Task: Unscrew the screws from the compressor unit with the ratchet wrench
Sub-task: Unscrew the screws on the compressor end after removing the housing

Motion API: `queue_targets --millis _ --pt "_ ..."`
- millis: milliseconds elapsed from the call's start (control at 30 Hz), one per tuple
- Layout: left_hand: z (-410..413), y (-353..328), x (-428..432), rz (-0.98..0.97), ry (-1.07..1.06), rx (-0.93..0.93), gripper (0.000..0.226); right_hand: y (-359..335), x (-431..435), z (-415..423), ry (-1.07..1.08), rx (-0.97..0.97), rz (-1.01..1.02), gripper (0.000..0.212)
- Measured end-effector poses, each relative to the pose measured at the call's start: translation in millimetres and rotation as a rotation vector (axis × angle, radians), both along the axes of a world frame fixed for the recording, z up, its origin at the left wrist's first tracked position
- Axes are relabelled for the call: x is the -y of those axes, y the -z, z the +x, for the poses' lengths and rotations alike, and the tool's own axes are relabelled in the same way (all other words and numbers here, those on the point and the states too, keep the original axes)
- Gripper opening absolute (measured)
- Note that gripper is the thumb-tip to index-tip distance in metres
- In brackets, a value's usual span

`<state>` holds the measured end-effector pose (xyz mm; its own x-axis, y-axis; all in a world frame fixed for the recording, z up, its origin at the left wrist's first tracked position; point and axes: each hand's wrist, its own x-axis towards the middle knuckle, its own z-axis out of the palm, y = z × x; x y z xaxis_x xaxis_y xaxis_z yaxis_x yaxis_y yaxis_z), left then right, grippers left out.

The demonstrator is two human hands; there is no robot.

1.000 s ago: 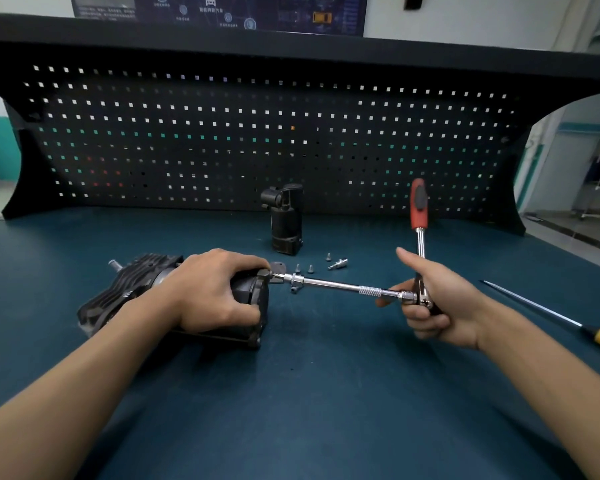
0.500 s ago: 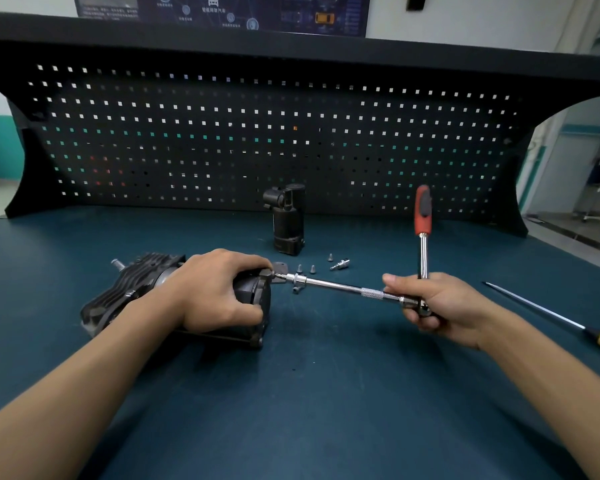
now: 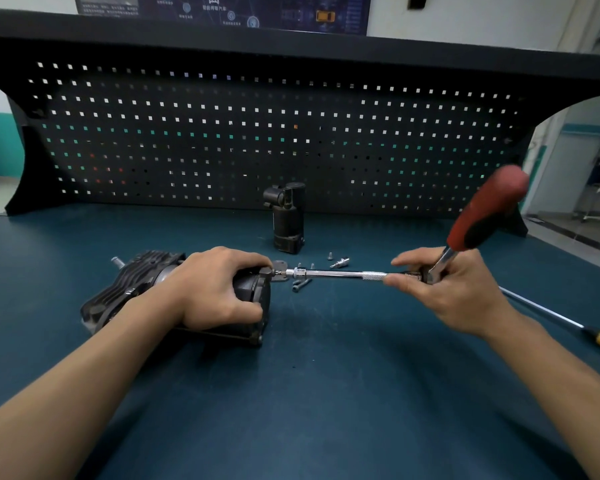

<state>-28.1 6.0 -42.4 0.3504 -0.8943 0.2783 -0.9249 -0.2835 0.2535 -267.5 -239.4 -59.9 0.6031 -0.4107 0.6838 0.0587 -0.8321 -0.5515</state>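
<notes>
I see the left hand [image 3: 219,289] arched over the right end of the black ribbed metal compressor unit [image 3: 132,285], fingers curled round it. The unit lies left of centre on the dark teal bench [image 3: 326,393]. The right hand [image 3: 454,289] pinches the chrome ratchet wrench with red-and-black handle [image 3: 482,216] at its head. The wrench's long extension bar [image 3: 333,273] meets the unit's end face, and the handle tilts up to the far right.

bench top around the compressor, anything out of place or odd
Nothing damaged or spilled, but small silver screws and dark bolts lie loose on the blue bench top beside the chrome extension bar, with no tray.
</notes>
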Motion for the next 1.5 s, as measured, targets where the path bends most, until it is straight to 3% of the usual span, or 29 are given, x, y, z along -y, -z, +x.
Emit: queue_targets --millis 67,133,200,333,400,500,567,700,767,933,1100,1267,1500 --pt "0 0 0 0.001 0.0 0.002 0.055 -2 1 -1 0.07 0.002 -0.072 0.027" --pt "0 0 0 -0.001 -0.002 0.0 0.055 -6 0 -1 0.065 0.03 -0.316 0.034" --pt "0 0 0 -0.007 -0.001 -0.007 0.056 -7 -1 0 0.04 0.119 -0.565 0.027" --pt "0 1 1 -0.009 -0.001 -0.008 0.056 -7 -3 0 0.073 0.178 -0.646 0.021" --pt "0 1 2 -0.01 0.001 -0.006 0.055 -7 -5 0 0.093 0.137 -0.575 0.018" --pt "-1 0 2 -0.01 0.004 -0.006 0.054 -4 -7 -1 0.011 -0.011 -0.238 0.007" --pt "1 0 2 -0.009 0.001 0.0 0.054 -2 -8 0 -0.024 -0.175 -0.072 0.013" --pt "1 0 3 -0.017 -0.001 0.004 0.055 -3 -3 1 -0.071 -0.345 0.194 0.069" --pt "1 1 3 -0.014 0.001 0.0 0.053 -5 -4 2 -0.059 -0.392 0.429 0.083" --pt "0 1 2 -0.016 -0.003 -0.002 0.054 -10 -8 4 -0.11 -0.522 0.967 0.085" --pt "1 1 2 -0.021 -0.004 -0.009 0.053 -12 -8 4 -0.214 -0.55 1.319 0.061" --pt "0 0 2 -0.024 0.002 -0.004 0.053 -9 -9 6 -0.217 -0.528 1.377 0.039" --pt "-1 -1 1 -0.017 0.002 -0.01 0.055 -5 -7 2 -0.229 -0.416 0.919 0.03"
